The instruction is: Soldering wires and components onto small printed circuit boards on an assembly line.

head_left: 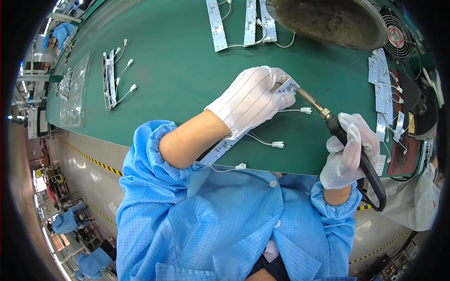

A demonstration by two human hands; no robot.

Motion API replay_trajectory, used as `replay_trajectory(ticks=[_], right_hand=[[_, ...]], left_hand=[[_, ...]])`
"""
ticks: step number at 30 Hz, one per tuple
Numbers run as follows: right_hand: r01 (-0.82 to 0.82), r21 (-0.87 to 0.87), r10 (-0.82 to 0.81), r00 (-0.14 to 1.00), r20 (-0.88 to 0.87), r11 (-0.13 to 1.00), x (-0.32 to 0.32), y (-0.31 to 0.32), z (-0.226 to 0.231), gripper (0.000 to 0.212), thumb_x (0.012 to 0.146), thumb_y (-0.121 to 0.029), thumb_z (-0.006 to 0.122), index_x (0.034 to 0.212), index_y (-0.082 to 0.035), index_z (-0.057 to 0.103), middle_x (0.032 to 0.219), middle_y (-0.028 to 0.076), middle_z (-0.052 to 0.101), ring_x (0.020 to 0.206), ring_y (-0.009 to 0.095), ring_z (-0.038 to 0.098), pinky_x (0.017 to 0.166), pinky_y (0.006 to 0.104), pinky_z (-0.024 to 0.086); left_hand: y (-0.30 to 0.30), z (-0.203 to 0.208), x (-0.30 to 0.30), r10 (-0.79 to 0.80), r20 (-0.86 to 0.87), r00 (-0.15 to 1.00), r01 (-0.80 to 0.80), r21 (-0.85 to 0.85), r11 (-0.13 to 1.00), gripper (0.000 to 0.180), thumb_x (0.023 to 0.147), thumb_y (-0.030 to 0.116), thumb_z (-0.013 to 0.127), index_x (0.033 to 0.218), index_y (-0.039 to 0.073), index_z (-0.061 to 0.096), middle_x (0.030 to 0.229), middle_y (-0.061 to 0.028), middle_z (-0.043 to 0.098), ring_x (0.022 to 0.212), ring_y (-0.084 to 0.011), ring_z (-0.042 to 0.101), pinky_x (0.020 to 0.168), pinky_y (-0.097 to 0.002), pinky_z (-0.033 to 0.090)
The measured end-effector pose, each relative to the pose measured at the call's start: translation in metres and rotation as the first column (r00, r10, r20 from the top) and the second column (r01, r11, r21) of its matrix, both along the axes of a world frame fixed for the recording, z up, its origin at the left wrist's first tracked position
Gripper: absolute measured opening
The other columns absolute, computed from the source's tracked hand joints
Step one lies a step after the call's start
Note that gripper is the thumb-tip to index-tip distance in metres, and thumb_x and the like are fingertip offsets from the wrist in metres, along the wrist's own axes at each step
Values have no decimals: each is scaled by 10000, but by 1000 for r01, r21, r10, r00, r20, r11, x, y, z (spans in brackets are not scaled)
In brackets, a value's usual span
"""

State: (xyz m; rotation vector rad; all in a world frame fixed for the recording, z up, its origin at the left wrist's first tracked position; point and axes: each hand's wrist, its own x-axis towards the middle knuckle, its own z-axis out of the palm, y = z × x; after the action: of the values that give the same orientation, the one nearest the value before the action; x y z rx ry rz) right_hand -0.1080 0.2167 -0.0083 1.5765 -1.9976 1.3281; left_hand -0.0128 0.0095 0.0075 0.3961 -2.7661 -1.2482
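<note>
My left hand (253, 98), in a white striped glove, is closed around a white LED circuit board strip (287, 87). One end of the strip pokes out past the fingertips; the glove hides the middle. Another stretch of LED board (224, 149) shows below the wrist, with white connector leads trailing from it; whether it is the same piece I cannot tell. In my right hand (351, 150), also gloved, is a soldering iron (335, 125) with a black handle. Its metal tip touches or nearly touches the strip's exposed end.
Several LED boards with leads lie at the far edge (216, 25), at left (110, 79) and at right (383, 89). A clear plastic tray (75, 91) rests on the green mat (164, 61). A dark round lamp-like hood (328, 23) hangs over the far right, near a fan (397, 36).
</note>
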Motion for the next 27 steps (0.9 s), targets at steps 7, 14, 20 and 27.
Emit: replay_trajectory(ticks=[7,14,20,27], right_hand=[[12,-24,-10,997,78,1000,5,-2,-2,166,938,-34,445,1097,-7,487,989,172,571,853,258,615,777,377,537],[-94,-76,104,985,140,993,3,-8,3,189,924,-92,434,1003,58,516,934,195,612,770,259,587,679,348,487],[69,-108,-56,991,118,992,5,-3,-7,148,929,-96,484,1019,17,517,974,185,596,801,255,607,739,376,532],[49,-72,-31,972,231,996,6,-2,3,175,930,-74,427,977,48,543,961,186,613,837,255,611,785,356,511]], left_hand=[[2,-5,2,24,-73,997,-22,25,999,296,807,251,608,950,-8,630,771,-235,581,745,-401,568,669,-442,463],[3,-4,1,45,-66,997,-45,-3,999,304,808,261,604,965,5,648,790,-235,596,754,-399,576,671,-437,469],[-3,-4,3,-23,-70,997,25,25,999,318,797,265,621,974,3,652,772,-217,614,739,-380,592,676,-425,478],[-3,2,2,79,16,997,-80,167,983,351,788,274,633,992,-11,648,845,-225,645,770,-361,616,700,-387,496]])
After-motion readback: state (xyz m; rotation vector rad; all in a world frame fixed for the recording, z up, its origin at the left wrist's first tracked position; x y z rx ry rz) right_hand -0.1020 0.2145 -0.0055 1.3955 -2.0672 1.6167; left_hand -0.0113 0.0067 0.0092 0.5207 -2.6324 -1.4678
